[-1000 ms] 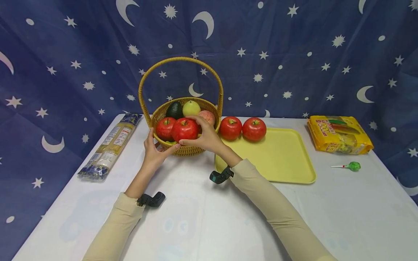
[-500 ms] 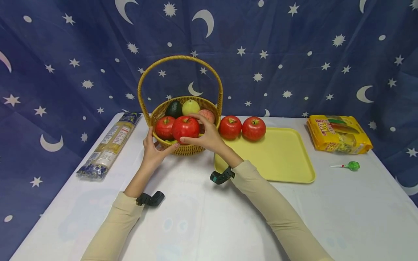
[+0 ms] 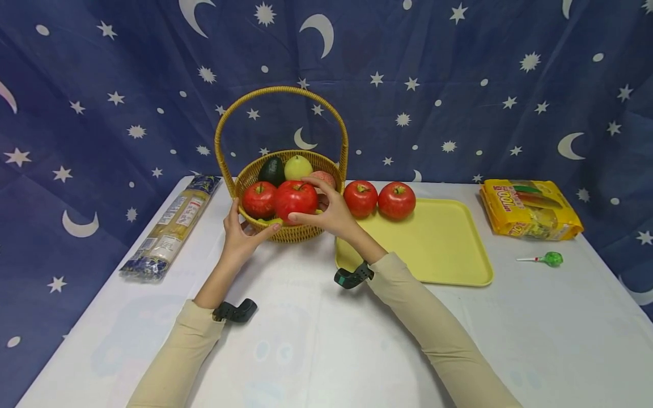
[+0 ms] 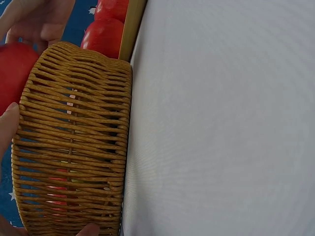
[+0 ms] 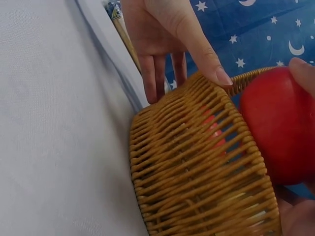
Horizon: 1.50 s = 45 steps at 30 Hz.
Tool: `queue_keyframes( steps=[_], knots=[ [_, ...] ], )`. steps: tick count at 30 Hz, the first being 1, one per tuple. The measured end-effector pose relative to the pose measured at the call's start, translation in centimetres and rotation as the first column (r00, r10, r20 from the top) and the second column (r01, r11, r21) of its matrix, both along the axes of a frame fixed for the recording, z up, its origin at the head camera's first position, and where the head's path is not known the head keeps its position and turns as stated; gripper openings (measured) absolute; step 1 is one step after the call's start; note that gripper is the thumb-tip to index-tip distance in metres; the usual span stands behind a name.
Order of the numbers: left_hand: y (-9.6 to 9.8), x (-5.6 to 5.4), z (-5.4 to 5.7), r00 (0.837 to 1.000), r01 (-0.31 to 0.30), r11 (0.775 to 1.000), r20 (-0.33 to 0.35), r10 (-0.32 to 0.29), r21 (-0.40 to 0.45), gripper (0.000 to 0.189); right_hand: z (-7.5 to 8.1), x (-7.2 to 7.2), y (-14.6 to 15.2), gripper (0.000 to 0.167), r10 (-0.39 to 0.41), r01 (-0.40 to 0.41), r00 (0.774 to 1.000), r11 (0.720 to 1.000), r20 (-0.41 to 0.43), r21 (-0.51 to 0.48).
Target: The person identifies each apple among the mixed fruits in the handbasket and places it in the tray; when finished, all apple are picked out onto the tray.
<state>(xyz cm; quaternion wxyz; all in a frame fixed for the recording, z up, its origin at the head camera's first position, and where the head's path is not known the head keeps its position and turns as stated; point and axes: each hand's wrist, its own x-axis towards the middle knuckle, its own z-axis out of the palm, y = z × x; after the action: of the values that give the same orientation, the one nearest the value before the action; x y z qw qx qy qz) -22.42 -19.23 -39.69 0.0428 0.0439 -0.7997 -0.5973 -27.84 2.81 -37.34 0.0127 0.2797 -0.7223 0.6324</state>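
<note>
Apple [image 3: 296,202], gripped by your right hand [image 3: 335,214], is at the basket's [image 3: 296,235] front rim — your left hand [image 3: 238,238] rests spread on the basket's left side. Released too early, it may roll over that rim (the neighbouring apple [image 3: 258,200] could push it).

From the head, above and behind left hand [image 3: 238,237] and right hand [image 3: 334,214], the table [image 3: 306,351] is viewed forward and down. From each wrist, the basket [image 4: 93,105] ahead of the hand is faced closely, framed sideways; basket and apple [image 5: 278,125] are shared by both.
</note>
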Motion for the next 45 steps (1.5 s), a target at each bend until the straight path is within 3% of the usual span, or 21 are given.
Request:
queue_keyframes(
  steps=[28, 45],
  knots=[
    [-0.1, 0.0, -0.1, 1.0, -0.01, 1.0, 0.01, 0.011, -0.016, 0.111, 0.6, 0.7, 2.6, 0.073, 0.06, -0.062, 0.997, 0.998, -0.04, -0.032],
    [-0.1, 0.0, -0.1, 1.0, -0.002, 1.0, 0.006, 0.002, -0.028, 0.11, 0.6, 1.1, 4.0, 0.076, 0.088, -0.088, 0.996, 0.996, 0.004, -0.003]
  ],
)
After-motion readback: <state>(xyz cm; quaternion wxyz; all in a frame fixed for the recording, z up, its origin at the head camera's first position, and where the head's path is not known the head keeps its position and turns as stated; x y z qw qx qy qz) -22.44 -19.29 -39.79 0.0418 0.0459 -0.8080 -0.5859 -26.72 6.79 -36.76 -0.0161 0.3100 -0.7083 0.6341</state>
